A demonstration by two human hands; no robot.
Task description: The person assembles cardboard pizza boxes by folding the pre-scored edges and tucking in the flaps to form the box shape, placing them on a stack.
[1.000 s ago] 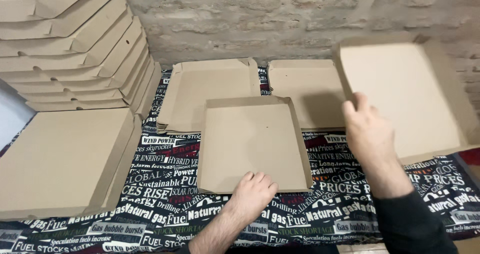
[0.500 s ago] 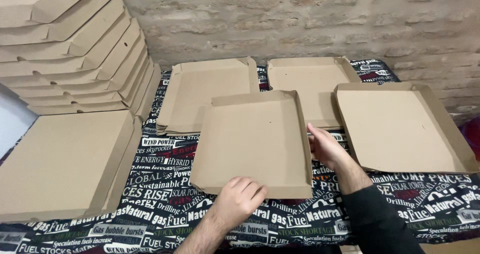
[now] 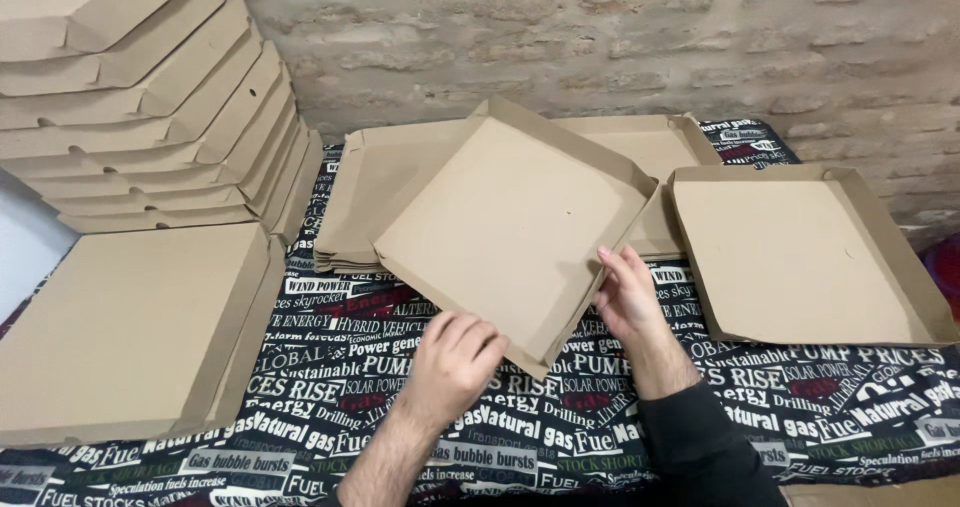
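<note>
A shallow brown cardboard box half [image 3: 510, 222] with low folded sides is turned diamond-wise and tilted above the table. My left hand [image 3: 455, 357] grips its near-left edge close to the lowest corner. My right hand [image 3: 628, 297] holds its right edge. A second open cardboard tray [image 3: 805, 257] lies flat to the right of my right hand. Behind the held piece lie a stack of flat trays [image 3: 360, 212] and another tray [image 3: 650, 142], both partly hidden.
A closed cardboard box [image 3: 120, 327] lies at the left front. A tall leaning stack of closed boxes [image 3: 130, 97] rises at the back left. A black cloth with printed lettering [image 3: 330, 387] covers the table. A brick wall [image 3: 620, 37] stands behind.
The tray at the right went from raised in my right hand to lying flat. Both hands then took the middle box half, lifted it and turned it corner-down.
</note>
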